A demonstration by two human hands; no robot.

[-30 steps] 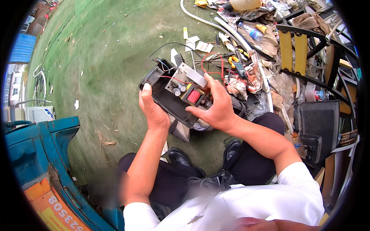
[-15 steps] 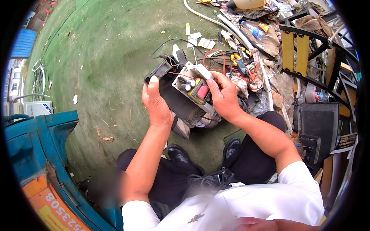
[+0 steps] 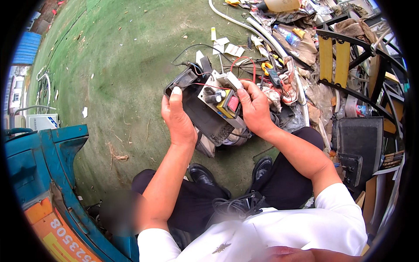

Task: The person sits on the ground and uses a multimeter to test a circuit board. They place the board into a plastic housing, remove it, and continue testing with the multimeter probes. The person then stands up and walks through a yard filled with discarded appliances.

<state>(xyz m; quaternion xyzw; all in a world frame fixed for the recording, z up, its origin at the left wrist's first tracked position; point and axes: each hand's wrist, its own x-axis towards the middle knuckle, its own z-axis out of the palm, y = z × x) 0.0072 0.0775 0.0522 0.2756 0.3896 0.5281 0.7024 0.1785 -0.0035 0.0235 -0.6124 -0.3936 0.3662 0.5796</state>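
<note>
Left hand (image 3: 179, 118) curled around left side of black casing (image 3: 201, 117), thumb on rim. Right hand (image 3: 256, 107) partly closed, thumb and fingers gripping metal strip (image 3: 234, 81) on circuit board (image 3: 205, 93). Board tilted, over casing, between hands. Red coil (image 3: 233, 104) beside right thumb. Clamp meter (image 3: 273, 77) lies beyond, among rags.
</note>
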